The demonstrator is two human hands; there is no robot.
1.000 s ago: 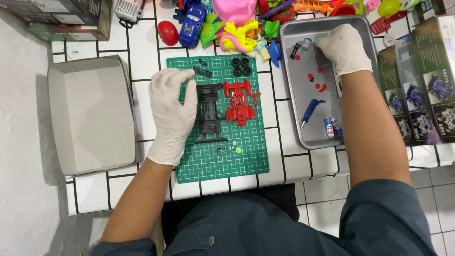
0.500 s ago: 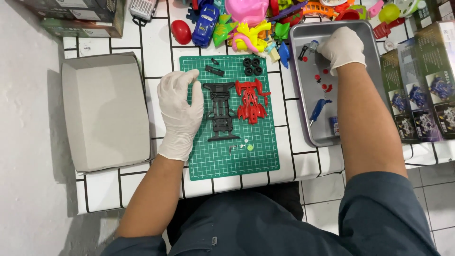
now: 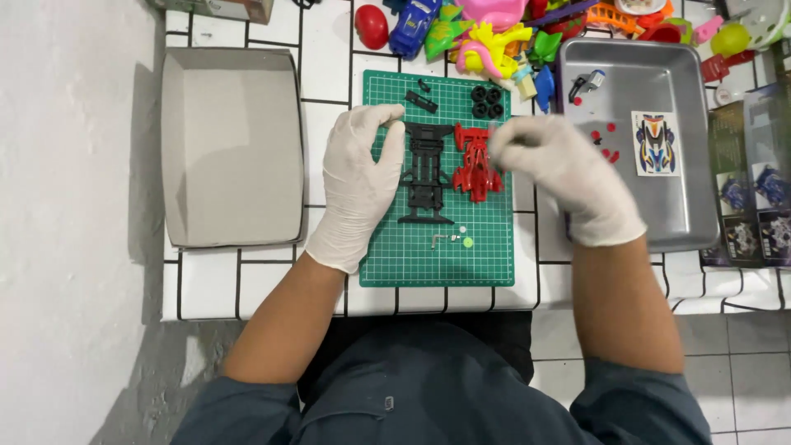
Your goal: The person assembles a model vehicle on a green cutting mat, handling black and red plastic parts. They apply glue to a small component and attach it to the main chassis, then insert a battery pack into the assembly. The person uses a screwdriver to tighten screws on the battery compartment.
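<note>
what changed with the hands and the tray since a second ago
The right hand left the metal tray and moved left, its fingers now blurred at the green cutting mat's edge beside the red car body; whether it holds anything cannot be told. A sticker sheet now shows in the tray. The left hand stayed flat on the mat beside the black chassis.

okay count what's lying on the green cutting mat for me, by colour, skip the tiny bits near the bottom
Black: 4, the car frame, the wheel cluster, one flat bar, one small clip
Red: 1, the car body shell
Total: 5 on the green mat
</note>
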